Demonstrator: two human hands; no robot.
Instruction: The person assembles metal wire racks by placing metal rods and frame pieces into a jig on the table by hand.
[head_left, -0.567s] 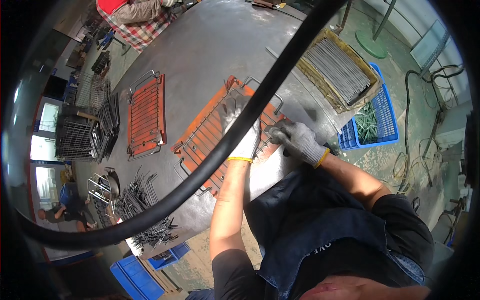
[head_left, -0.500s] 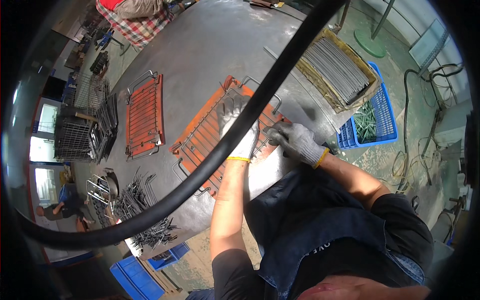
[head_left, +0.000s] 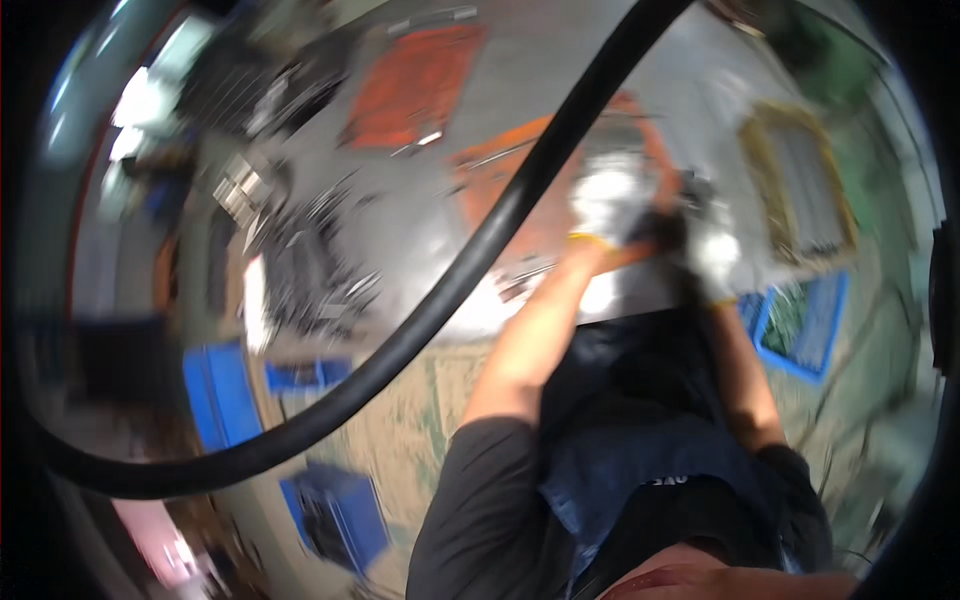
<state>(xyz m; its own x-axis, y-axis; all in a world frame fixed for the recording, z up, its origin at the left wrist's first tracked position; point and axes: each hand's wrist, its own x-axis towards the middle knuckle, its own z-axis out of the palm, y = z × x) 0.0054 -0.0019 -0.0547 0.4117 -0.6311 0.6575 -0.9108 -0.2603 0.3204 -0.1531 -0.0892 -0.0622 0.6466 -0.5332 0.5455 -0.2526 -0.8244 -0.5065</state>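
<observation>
My gloved left hand [head_left: 608,195] is over the right part of a tilted orange plate [head_left: 490,205] in the middle of the metal table. Its fingers are smeared by motion. Beside the plate's right edge is my gloved right hand [head_left: 712,240], blurred too, so what it holds, if anything, does not show. Wire bars on this plate are hard to make out now. A second orange plate [head_left: 415,85] lies farther off to the left. A thick black hose [head_left: 480,250] crosses in front of the view.
Dark metal rods [head_left: 320,270] lie heaped at the table's left. Thin rods fill a yellowish-lined box [head_left: 755,140] at the right, above a blue crate [head_left: 825,340]. More blue bins [head_left: 225,390] stand at lower left.
The whole view has swung, so table and plates appear farther right or higher, and blurred. The wire rack on the near plate no longer shows distinctly. Both hands remain around that plate.
</observation>
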